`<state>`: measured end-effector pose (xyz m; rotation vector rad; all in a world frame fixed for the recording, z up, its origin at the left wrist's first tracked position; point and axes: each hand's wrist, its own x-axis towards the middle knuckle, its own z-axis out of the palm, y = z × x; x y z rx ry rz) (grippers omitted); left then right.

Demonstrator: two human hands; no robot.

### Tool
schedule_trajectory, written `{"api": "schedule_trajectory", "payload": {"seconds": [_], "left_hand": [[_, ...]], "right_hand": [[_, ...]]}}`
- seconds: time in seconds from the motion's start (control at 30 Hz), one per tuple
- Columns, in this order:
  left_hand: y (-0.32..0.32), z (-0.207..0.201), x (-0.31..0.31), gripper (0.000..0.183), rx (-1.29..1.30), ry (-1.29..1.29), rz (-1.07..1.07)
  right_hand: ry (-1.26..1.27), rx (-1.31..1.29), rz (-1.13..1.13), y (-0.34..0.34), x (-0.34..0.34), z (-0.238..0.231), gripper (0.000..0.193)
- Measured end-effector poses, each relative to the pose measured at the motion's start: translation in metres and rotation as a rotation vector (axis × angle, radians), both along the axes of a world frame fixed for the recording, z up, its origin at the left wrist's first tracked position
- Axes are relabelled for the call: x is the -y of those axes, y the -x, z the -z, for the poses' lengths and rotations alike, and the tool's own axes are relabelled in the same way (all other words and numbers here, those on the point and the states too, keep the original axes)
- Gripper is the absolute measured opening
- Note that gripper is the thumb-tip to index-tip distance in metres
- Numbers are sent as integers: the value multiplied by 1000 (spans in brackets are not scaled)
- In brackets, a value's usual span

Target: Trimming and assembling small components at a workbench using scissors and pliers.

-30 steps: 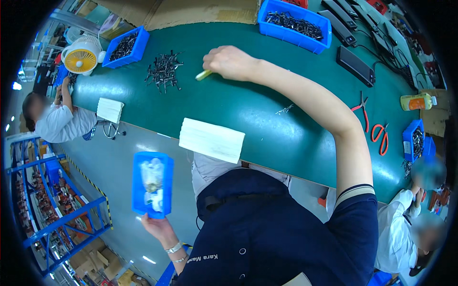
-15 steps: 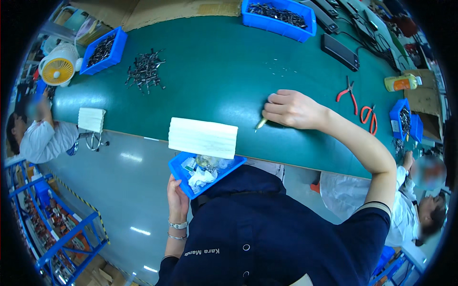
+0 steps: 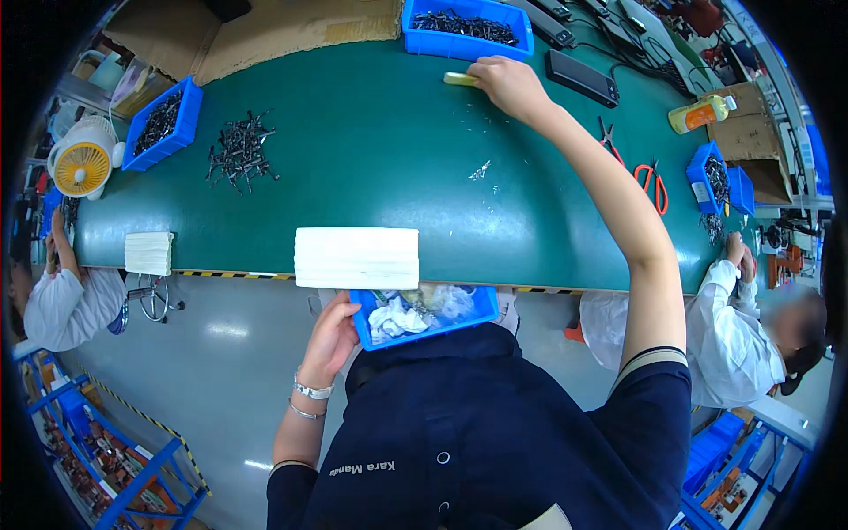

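Note:
At the table's far side, my right hand (image 3: 512,86) is closed around a short, flat, pale yellow-green piece (image 3: 460,79); its exact kind cannot be made out. Its free end points left, just in front of a blue bin (image 3: 468,42) of small dark metal parts. Small whitish scraps (image 3: 480,170) lie on the green tabletop (image 3: 371,150) nearer to me. My left hand (image 3: 332,334) grips the left end of a shallow blue tray (image 3: 424,336) against my body, below the table edge. Crumpled white tissue (image 3: 395,319) and clear plastic fill the tray.
A white ridged pad (image 3: 356,258) overhangs the near edge. Dark parts (image 3: 241,152) are heaped at left beside another blue bin (image 3: 187,124) and a fan (image 3: 86,163). Red-handled pliers (image 3: 655,188), a black device (image 3: 581,78) and a bottle (image 3: 702,114) are at right. Co-workers sit both sides.
My right hand has swept away from me to the far side with the yellow-green piece. A cluster of scraps now shows mid-table. The tray has levelled and shifted right, its left end still in my left hand.

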<state>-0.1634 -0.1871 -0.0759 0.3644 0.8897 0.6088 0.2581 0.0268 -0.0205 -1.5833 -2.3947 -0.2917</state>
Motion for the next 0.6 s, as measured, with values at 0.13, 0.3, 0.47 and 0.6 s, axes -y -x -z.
{"api": "schedule_trajectory", "payload": {"seconds": [0.13,0.3,0.47,0.6], "left_hand": [[-18,-9,0,32,-18,-3,20],[-28,-6,0,19,15,22,-16],[-30,-5,0,16,18,15,-20],[-21,12,0,40,51,-27,57]], "right_hand": [[56,4,-191,28,34,-9,9],[119,-8,-298,45,109,-21,5],[206,-65,-286,37,146,-35,8],[97,-112,56,-7,95,-37,14]]}}
